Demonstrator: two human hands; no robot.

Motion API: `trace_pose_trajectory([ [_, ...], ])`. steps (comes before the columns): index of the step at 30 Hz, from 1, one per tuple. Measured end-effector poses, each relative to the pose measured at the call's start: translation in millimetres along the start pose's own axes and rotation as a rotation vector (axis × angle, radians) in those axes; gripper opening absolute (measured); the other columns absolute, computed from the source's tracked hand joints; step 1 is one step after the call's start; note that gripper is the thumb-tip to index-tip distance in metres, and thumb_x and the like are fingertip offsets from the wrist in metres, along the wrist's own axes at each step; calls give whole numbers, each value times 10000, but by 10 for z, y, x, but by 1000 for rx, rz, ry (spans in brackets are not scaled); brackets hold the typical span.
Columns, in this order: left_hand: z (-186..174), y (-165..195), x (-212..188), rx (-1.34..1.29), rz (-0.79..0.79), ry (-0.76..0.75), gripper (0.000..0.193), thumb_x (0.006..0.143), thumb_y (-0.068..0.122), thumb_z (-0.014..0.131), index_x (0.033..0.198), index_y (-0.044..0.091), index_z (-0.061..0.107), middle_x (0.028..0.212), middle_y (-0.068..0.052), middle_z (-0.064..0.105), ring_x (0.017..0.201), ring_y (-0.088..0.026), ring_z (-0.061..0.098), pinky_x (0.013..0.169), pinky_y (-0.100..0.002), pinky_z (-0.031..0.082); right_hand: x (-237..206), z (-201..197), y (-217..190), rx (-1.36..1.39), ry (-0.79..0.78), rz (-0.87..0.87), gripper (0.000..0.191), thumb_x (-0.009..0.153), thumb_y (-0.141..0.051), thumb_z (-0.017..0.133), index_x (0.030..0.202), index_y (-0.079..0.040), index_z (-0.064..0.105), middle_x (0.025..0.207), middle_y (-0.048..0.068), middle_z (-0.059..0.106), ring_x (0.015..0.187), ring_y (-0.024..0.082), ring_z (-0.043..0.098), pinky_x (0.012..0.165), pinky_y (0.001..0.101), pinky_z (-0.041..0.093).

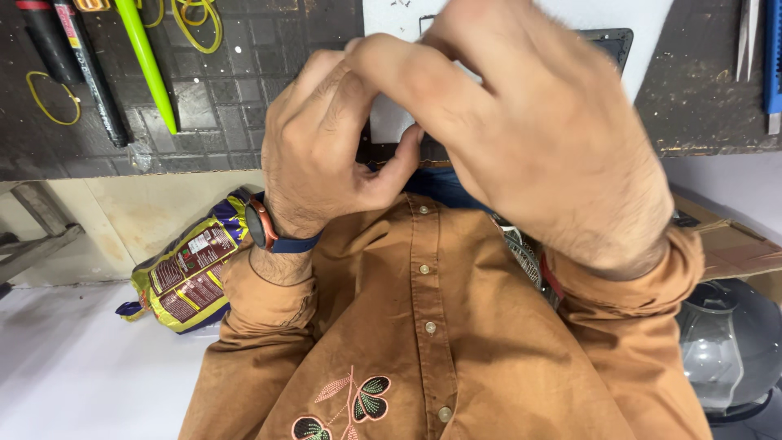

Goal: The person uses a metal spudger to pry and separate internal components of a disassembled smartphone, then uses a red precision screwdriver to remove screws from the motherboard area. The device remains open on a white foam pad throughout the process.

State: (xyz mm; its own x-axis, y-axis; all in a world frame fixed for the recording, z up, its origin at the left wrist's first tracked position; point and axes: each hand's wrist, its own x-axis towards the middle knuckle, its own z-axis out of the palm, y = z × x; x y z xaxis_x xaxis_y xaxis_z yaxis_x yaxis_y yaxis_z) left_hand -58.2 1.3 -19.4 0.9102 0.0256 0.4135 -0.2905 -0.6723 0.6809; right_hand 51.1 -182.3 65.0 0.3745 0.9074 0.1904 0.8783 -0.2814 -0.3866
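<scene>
Both my hands are raised close to the camera above the near edge of a dark work mat (228, 90). My left hand (326, 147), with a watch (261, 224) on its wrist, is curled, and its thumb presses toward a small dark thing (432, 153) at the mat's edge. My right hand (529, 138) reaches over it, with its fingers lying across the left fingers. Behind them lie a white sheet (391, 24) and a dark flat device (611, 41), mostly hidden. What the fingers grip is covered by the hands.
A green pen (147, 57), black markers (90, 65) and yellow rubber bands (49, 98) lie at the mat's left. Tweezers (748, 37) and a blue tool (772, 57) lie at the right. Below are my brown shirt (423, 326), a yellow snack bag (187, 277), a cardboard box (733, 244) and a rounded clear-and-dark object (729, 350).
</scene>
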Motion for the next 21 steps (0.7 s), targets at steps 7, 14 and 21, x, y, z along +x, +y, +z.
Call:
trace_pose_trajectory([
  [7,-36,43,23,-28,-42,-15,457,878,95,853,1250,4,603,1163,-116,655,1017,-307,649,856,-370,565,251,-166,15,-378,-39,-42,244,1071,-364,723,1088,-134,642,894,-43,622,809,136,618,670,297,442],
  [14,-71,38,45,-66,-14,-27,458,887,59,815,1277,6,581,1212,-85,665,1046,-268,646,886,-336,562,263,-378,-96,-547,-281,111,436,1019,-409,709,1288,-69,658,777,-23,641,588,145,592,528,293,439],
  [21,-84,48,21,-57,-49,-47,448,907,87,829,1282,8,596,1207,-86,684,1050,-265,662,884,-333,569,213,-368,-58,-687,-199,30,397,1055,-490,660,1186,-116,636,872,-27,625,645,101,587,534,244,426],
])
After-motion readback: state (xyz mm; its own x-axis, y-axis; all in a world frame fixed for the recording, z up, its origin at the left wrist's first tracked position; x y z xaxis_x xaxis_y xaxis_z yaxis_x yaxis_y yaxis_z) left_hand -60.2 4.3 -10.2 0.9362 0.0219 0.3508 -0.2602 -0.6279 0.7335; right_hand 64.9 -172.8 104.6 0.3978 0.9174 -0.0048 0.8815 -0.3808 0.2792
